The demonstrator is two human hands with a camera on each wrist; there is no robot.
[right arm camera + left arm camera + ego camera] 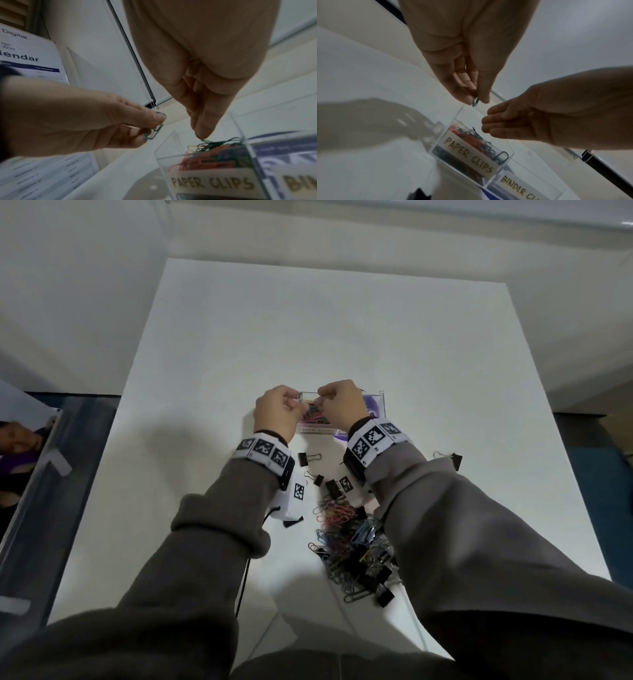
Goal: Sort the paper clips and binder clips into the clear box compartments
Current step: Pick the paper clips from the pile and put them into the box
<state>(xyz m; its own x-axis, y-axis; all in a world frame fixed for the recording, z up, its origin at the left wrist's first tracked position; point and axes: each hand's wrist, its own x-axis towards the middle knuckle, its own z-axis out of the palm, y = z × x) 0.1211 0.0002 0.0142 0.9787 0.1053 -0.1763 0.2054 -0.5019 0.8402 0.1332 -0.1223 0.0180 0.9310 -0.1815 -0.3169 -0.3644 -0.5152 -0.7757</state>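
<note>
The clear box [381, 405] sits mid-table, its left compartment labelled PAPER CLIPS [469, 154] holding coloured paper clips [214, 158], its right one labelled BINDER CLIPS [517, 189]. My left hand [299, 400] hovers over the box's left rim and pinches a green paper clip [156, 128] between thumb and fingers [476, 100]. My right hand [322, 400] is just beside it over the paper clip compartment. Its pinched fingertips [199, 134] meet the end of a green clip [216, 141] on top of the heap.
A mixed pile of paper clips and black binder clips [352, 542] lies near me between my forearms. Loose binder clips [310, 458] lie in front of the box, one [454, 461] to the right. The white table [342, 337] drops off at left and right.
</note>
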